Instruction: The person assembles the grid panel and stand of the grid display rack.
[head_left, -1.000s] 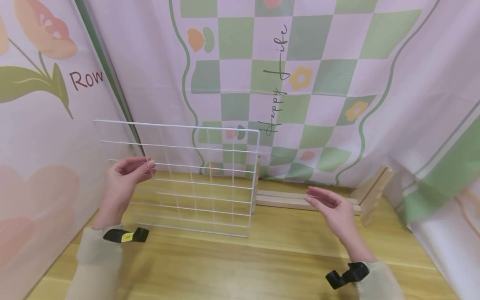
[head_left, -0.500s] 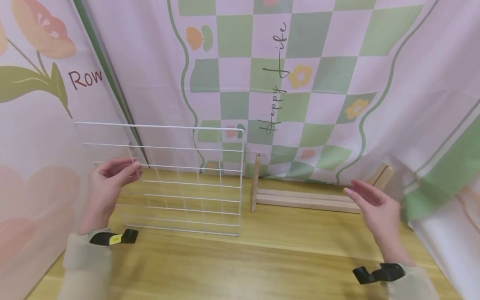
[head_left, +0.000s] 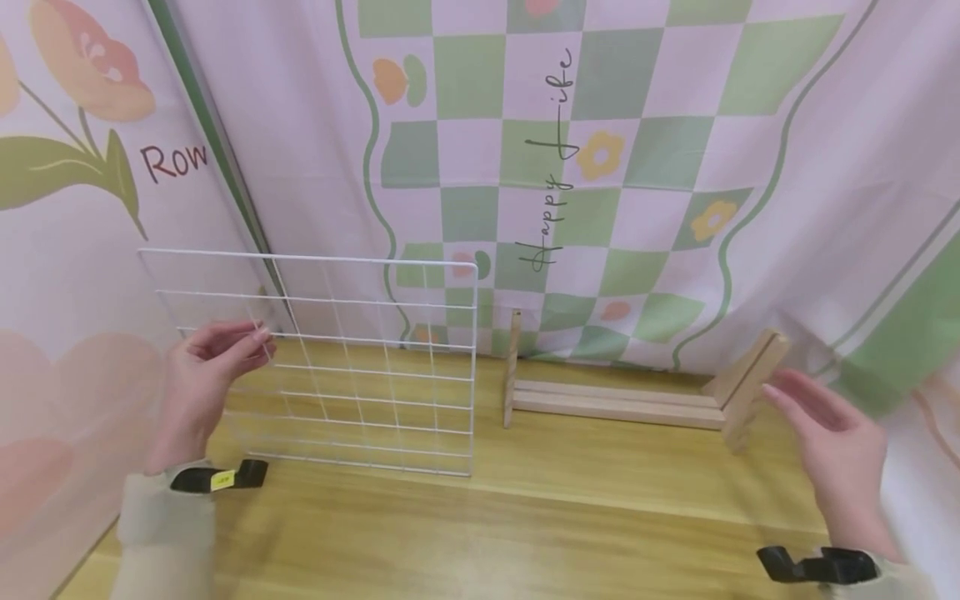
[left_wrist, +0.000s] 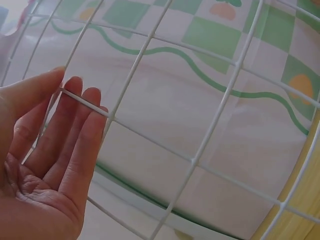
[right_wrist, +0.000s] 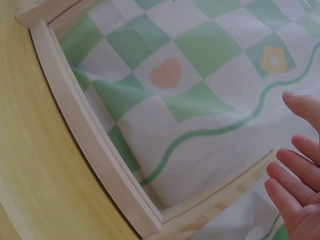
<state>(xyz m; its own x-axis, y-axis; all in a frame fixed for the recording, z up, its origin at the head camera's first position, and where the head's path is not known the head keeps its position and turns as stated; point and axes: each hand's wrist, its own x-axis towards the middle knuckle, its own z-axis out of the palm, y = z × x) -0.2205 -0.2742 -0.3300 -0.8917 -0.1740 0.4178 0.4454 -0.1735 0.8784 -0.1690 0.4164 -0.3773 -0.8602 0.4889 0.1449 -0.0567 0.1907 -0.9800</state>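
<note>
Reading the clock from the centre of the head view, a white wire grid panel [head_left: 389, 371] stands roughly upright at eight o'clock, held by the left hand [head_left: 206, 375] near its nine o'clock edge. The left wrist view shows the thumb and forefinger pinching one of the thin wires, with the other fingertips lightly bent beside it; whether the panel's lower edge rests on the wood-grain tabletop [head_left: 525, 533] cannot be told. At four o'clock a pale wooden stand [head_left: 618, 404] sits on that tabletop, a long grooved base bar with an upright at each end, its nearer-to-centre upright just beside the panel with a gap showing between. Farther out at four o'clock, the right hand [head_left: 836, 437] is by the stand's outer upright, holding nothing, its fingers loosely bent and the thumb apart from them; whether a fingertip touches the wood is unclear. Both wrists wear black straps over beige cuffs. From eleven to one o'clock hangs a green-and-white checked cloth [head_left: 540, 75] lettered "Happy Life", and at ten o'clock a flower-printed cloth [head_left: 67, 275] reads "Row".
</note>
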